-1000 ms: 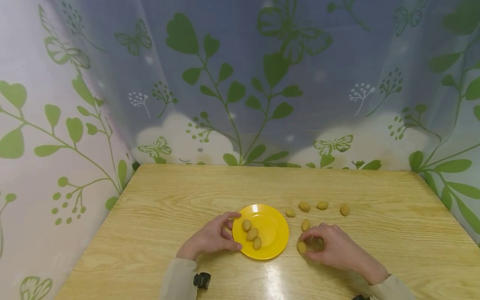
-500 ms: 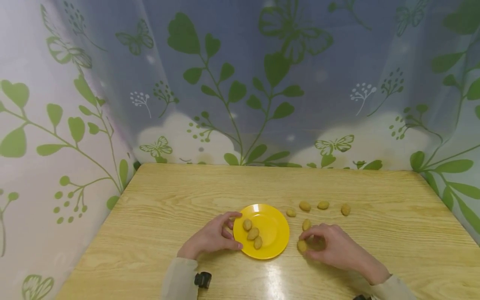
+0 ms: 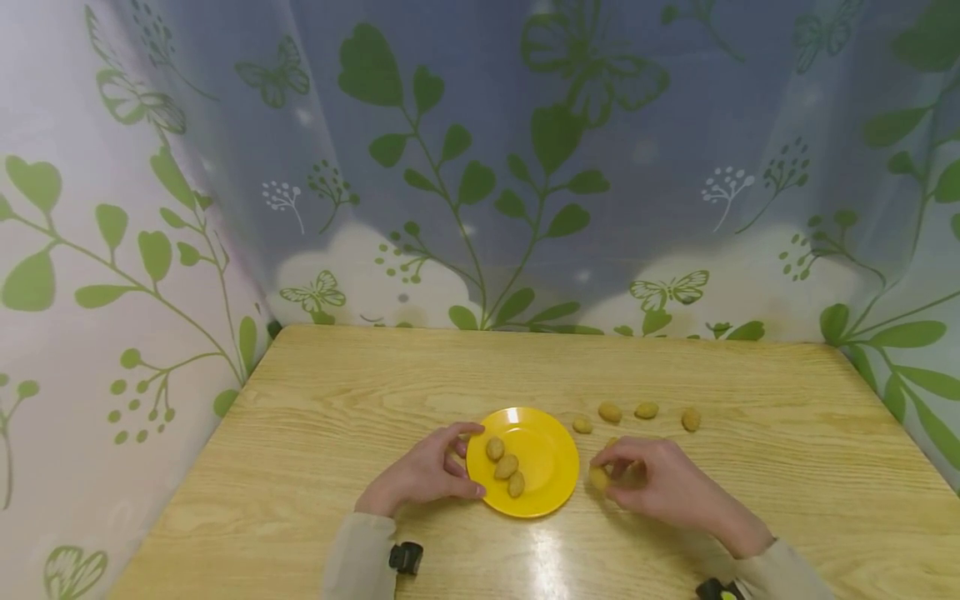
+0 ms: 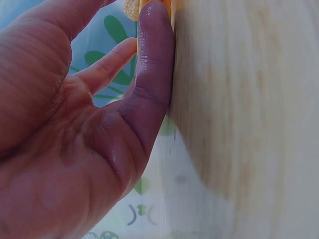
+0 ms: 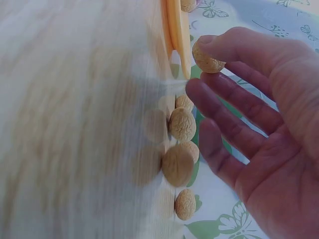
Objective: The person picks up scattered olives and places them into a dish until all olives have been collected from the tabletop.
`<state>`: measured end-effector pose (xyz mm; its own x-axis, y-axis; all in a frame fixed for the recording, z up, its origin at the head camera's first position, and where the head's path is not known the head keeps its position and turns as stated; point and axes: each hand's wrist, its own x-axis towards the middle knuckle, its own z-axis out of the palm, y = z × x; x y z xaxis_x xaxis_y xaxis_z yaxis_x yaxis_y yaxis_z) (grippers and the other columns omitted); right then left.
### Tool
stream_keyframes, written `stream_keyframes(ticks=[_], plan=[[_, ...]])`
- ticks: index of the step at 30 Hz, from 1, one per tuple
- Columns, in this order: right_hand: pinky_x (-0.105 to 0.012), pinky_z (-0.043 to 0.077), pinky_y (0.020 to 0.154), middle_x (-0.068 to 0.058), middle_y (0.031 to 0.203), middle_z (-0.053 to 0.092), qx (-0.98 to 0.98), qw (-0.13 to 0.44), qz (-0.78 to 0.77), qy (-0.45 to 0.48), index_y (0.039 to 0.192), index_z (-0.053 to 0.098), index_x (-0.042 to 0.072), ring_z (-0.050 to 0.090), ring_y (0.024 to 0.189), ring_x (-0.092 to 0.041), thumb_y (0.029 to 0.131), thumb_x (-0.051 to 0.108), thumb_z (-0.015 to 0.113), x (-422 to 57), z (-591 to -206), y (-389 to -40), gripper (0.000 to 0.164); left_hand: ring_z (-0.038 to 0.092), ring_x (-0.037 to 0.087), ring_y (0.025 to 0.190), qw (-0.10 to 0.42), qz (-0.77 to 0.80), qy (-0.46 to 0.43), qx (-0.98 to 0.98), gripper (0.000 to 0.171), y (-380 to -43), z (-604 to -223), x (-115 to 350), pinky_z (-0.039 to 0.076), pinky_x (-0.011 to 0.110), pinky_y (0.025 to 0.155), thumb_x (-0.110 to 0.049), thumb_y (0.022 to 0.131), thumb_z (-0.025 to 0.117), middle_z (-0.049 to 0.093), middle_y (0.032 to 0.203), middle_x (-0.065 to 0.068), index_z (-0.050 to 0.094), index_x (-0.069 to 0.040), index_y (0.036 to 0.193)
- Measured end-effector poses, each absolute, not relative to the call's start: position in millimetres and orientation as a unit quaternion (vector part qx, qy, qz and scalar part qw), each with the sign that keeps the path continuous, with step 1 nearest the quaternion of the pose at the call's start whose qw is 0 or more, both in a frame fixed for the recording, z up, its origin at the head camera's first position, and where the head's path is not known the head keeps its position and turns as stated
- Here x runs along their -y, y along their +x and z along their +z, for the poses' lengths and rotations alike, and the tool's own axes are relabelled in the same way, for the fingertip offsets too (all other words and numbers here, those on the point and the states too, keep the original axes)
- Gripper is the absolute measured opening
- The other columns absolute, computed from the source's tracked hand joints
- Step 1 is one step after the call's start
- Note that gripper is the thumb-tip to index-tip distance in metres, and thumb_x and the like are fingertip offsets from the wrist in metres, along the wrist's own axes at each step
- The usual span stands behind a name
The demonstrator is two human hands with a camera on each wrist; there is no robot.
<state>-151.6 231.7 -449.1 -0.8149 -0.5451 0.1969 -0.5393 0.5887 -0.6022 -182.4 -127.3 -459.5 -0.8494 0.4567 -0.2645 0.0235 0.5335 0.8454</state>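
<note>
In the head view my left hand (image 3: pixel 420 477) holds the yellow plate (image 3: pixel 553 467) by its left rim, thumb and fingers spread along the edge. Three walnuts (image 3: pixel 507 467) lie on the plate's left half. To the right of the plate, my right hand (image 3: pixel 671 487) pinches another walnut (image 3: pixel 598 477) between thumb and fingertips. The right wrist view shows this held walnut (image 5: pixel 208 57) raised off the table, close to the plate's edge (image 5: pixel 178 30). The left wrist view has only a sliver of the plate, mostly hidden behind my finger.
Several loose walnuts (image 3: pixel 610 412) are spread on the wooden table (image 3: pixel 420 375), right of and beyond the plate. One of them is largely covered by my right hand. A patterned curtain (image 3: pixel 480 167) stands along the table's back and sides.
My right hand has lifted the pinched walnut from the table and shifted slightly toward the plate. It now covers most of a walnut behind it. My left hand and the plate stay put.
</note>
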Motion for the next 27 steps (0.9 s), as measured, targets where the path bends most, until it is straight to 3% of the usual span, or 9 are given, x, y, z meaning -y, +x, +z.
stream_keyframes(ticks=[12,27], plan=[[-0.025,0.059,0.069,0.000,0.102,0.076,-0.881,0.004,-0.361,-0.306,0.110,0.075,0.015,0.067,0.083,-0.002,0.081,0.002,0.080,-218.5,-451.9,-164.4,0.032,0.070,0.013,0.091,0.240,0.470,0.144,-0.837,0.080,-183.5,-462.0,128.5,0.057,0.032,0.084,-0.019,0.082,0.088,0.058,0.116,0.008,0.047,-0.018,0.150],[-0.024,0.059,0.071,-0.003,0.102,0.073,-0.857,0.034,-0.393,-0.331,0.110,0.075,0.010,0.070,0.085,-0.012,0.084,0.001,0.078,-193.7,-450.6,-171.6,0.028,0.070,0.014,0.092,0.239,0.472,0.144,-0.837,0.080,-183.2,-461.9,128.4,0.058,0.034,0.085,-0.019,0.082,0.088,0.057,0.117,0.009,0.047,-0.019,0.150]])
